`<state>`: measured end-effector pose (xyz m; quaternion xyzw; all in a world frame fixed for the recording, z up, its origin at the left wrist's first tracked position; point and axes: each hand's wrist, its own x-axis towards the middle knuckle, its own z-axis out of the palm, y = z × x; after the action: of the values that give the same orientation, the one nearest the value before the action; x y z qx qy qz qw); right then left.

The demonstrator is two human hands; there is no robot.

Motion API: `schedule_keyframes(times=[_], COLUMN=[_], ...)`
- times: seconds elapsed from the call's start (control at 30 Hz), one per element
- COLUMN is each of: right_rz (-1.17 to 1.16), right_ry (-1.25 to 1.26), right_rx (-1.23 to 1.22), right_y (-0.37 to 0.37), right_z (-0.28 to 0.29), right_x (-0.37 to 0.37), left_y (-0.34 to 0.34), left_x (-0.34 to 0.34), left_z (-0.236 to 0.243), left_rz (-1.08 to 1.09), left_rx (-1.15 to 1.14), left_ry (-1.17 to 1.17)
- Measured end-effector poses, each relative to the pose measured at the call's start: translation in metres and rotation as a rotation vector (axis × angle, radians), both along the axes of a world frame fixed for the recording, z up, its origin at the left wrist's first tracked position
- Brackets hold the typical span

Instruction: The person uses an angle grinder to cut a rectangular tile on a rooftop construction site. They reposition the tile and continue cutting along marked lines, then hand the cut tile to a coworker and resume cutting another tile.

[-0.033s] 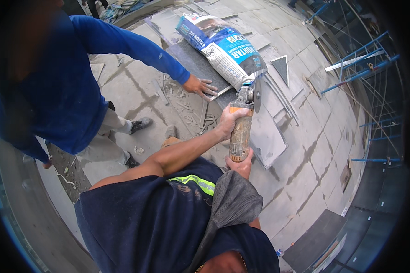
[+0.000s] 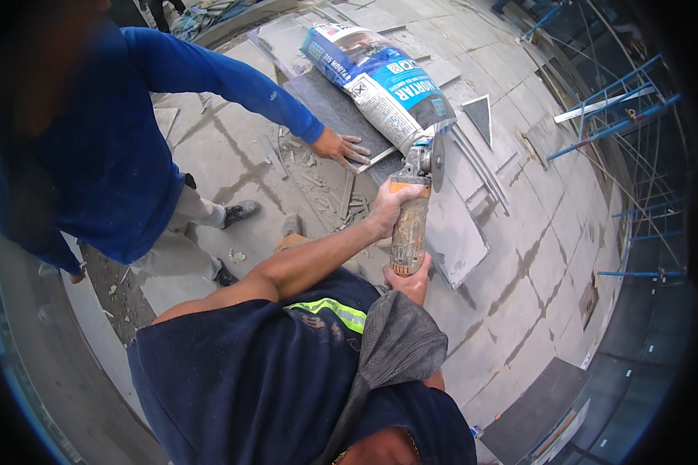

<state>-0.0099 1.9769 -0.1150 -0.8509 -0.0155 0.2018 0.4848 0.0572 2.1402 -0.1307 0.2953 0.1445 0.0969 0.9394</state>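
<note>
nothing has changed; same moment shown.

An angle grinder (image 2: 411, 225) with a dusty orange body, a grey metal head and a grey disc is seen above a pale grey tile (image 2: 454, 240), while a darker grey slab (image 2: 333, 108) is found under a sack (image 2: 380, 77) coloured white and blue with black print. A bright blue long sleeve (image 2: 225, 81) and light beige trousers (image 2: 182, 232) are worn by a co-worker, and a navy shirt (image 2: 240, 372) with a yellow-green reflective stripe (image 2: 329, 311) is worn by the person. The floor (image 2: 535, 256) is laid in grey tiles crossed by darker joints, and blue scaffold bars (image 2: 620, 116) are seen at the right.
</note>
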Motion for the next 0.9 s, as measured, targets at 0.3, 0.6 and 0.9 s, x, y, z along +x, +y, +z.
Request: schedule_keyframes(times=[0.3, 0.6, 0.9], right_rz=[0.185, 0.353, 0.526], right_ry=[-0.213, -0.277, -0.231], right_rx=[0.033, 0.112, 0.028], right_y=[0.023, 0.042, 0.092], right_z=[0.012, 0.001, -0.004], right_x=[0.022, 0.043, 0.054], left_y=[0.032, 0.061, 0.114], left_x=[-0.001, -0.003, -0.022], left_z=[0.014, 0.001, -0.030], left_rz=[0.111, 0.256, 0.319], left_rx=[0.051, 0.086, -0.083], left_ry=[-0.036, 0.013, 0.033])
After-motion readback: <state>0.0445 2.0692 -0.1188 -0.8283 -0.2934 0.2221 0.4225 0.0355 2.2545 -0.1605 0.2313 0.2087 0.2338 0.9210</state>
